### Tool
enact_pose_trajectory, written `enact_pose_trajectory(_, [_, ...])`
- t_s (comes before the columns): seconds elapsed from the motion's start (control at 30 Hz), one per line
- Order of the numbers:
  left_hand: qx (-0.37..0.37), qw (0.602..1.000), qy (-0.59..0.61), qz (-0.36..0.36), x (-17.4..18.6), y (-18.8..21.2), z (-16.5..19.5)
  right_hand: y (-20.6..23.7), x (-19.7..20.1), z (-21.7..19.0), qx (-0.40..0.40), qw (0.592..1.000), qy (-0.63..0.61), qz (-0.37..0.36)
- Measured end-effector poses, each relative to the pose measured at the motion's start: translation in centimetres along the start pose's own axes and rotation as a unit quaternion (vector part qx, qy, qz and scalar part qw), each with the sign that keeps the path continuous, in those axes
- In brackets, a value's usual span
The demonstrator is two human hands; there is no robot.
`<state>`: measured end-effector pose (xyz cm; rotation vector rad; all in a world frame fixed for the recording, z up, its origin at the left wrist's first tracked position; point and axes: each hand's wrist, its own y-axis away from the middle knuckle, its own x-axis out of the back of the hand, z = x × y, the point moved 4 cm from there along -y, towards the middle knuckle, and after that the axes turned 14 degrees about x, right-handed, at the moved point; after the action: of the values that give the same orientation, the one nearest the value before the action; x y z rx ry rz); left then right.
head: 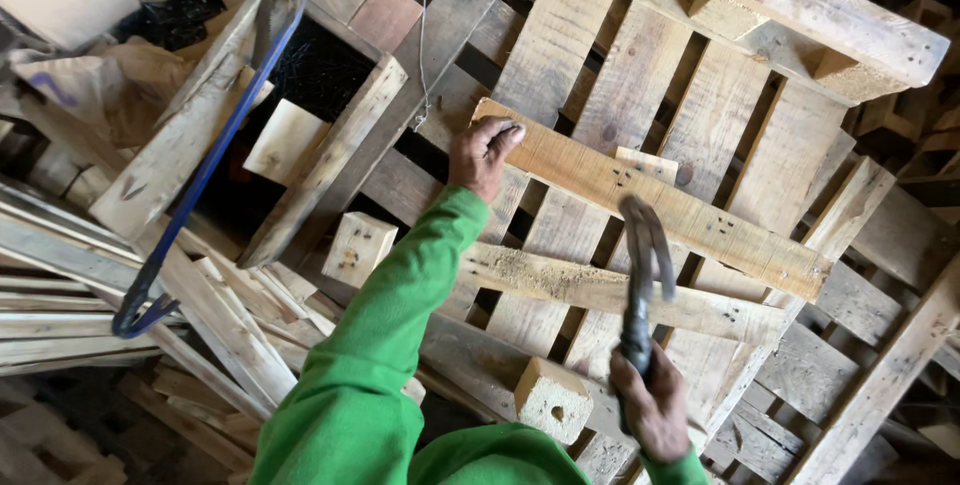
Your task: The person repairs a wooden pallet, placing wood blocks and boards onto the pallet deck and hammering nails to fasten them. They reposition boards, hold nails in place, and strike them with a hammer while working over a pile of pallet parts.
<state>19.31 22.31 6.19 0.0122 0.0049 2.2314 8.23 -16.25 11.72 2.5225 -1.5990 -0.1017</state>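
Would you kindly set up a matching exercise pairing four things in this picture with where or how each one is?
Things:
1. left hand
2. right hand
3. bow saw
4. wood block

Places or states:
A. lies at the left over a heap of boards, blue frame
B. grips the end of a loose plank on the pallet
C. sits at the bottom, between the two arms
D. holds a claw hammer, head up

Pairs: 1-B, 2-D, 3-A, 4-C
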Motion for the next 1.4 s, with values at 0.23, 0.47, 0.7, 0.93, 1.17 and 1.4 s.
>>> enact_pose_trajectory(0.23, [-0.028, 0.998, -0.040, -0.046, -0.6, -1.6, -2.4, -9.4, -6.3, -0.7, -0.031, 0.997, 0.057, -0.048])
enact_pose_trajectory(0.47, [0.034, 0.987, 0.130, -0.091, -0.6, -0.2, -5.2, -11.5, -5.5, 4.6, -0.154, 0.980, 0.119, -0.045])
enact_pose_trajectory(0.7, [-0.095, 0.977, -0.183, -0.062, 0.2, -0.6, -3.1, -12.1, -5.3, 4.0, -0.146, 0.979, 0.126, -0.060])
enact_pose_trajectory(0.93, [-0.070, 0.970, -0.198, -0.123, 0.2, -1.5, -3.5, -11.6, -6.6, -1.1, 0.007, 0.991, 0.100, -0.089])
enact_pose_trajectory(1.17, [0.229, 0.926, 0.241, -0.177, -0.9, -1.5, -7.1, -12.9, -8.0, -1.7, -0.008, 0.981, 0.152, -0.120])
enact_pose_trajectory(1.4, [-0.071, 0.961, -0.238, -0.124, -0.7, -2.0, -5.6, -13.6, -7.5, -2.8, -0.022, 0.994, 0.086, -0.059])
